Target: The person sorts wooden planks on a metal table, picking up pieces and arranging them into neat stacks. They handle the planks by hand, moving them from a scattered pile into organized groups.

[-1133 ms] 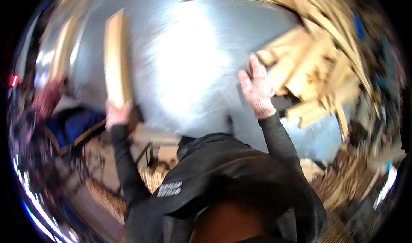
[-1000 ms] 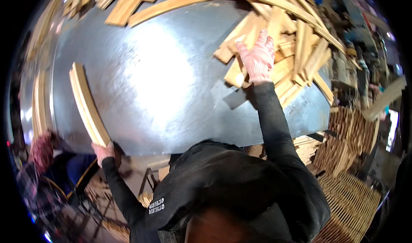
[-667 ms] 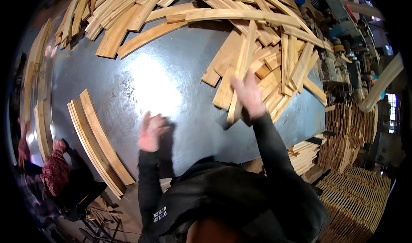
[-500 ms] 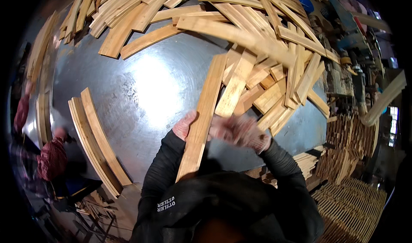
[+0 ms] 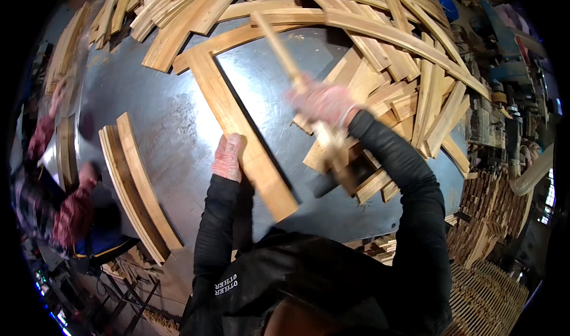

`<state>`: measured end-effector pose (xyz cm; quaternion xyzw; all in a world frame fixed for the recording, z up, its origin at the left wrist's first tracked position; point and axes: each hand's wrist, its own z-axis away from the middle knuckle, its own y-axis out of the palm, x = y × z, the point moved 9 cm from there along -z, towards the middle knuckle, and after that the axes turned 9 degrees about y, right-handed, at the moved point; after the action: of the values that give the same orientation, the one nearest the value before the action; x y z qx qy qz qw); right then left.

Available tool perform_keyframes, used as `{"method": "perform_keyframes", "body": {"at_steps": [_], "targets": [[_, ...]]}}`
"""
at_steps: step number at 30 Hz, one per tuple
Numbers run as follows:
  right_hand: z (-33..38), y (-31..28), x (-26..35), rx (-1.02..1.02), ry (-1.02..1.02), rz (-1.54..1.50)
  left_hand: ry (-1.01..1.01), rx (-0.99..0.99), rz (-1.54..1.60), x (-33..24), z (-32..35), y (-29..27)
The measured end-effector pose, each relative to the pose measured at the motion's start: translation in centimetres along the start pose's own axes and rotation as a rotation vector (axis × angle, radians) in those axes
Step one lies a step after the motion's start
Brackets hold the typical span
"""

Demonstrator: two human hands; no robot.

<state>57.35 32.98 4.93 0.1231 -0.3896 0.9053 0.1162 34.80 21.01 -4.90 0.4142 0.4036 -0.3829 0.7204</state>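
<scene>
Black jacket (image 5: 332,270), creased sleeves (image 5: 409,170), white lettering (image 5: 225,285) (two short lines); hands (image 5: 227,156) in pinkish-red gloves (image 5: 329,103).

1. Left on the counter (image 5: 163,95): paired boards (image 5: 146,184).
2. Right of these, mid-counter: one plank (image 5: 255,158), left hand (image 5: 227,158) at its left edge.
3. Farther right: a heap of pieces (image 5: 423,92).
4. Behind, far side: long boards (image 5: 386,33).

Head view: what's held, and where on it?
Left hand: a board, by its left edge near mid-length. Right hand: a blurred board, around its middle.
</scene>
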Motion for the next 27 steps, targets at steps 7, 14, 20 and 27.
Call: {"method": "perform_keyframes", "body": {"at_steps": [7, 14, 20, 27], "targets": [[-3.5, -9.1, -1.2, -0.755, -0.466, 0.436, -0.382, 0.036, 0.266, 9.2, -0.5, 3.9], [-11.6, -16.8, -13.8, -0.468, 0.248, 0.540, -0.344, 0.023, 0.277, 9.2, -0.6, 4.4], [-4.0, -5.2, -3.6, -0.333, 0.073, 0.218, -0.401, -0.064, 0.427, 9.6, -1.0, 5.1], [-3.0, 1.5, 2.4, -0.455, -0.170, 0.142, -0.178, 0.185, 0.174, 9.3, -3.9, 4.7]]}}
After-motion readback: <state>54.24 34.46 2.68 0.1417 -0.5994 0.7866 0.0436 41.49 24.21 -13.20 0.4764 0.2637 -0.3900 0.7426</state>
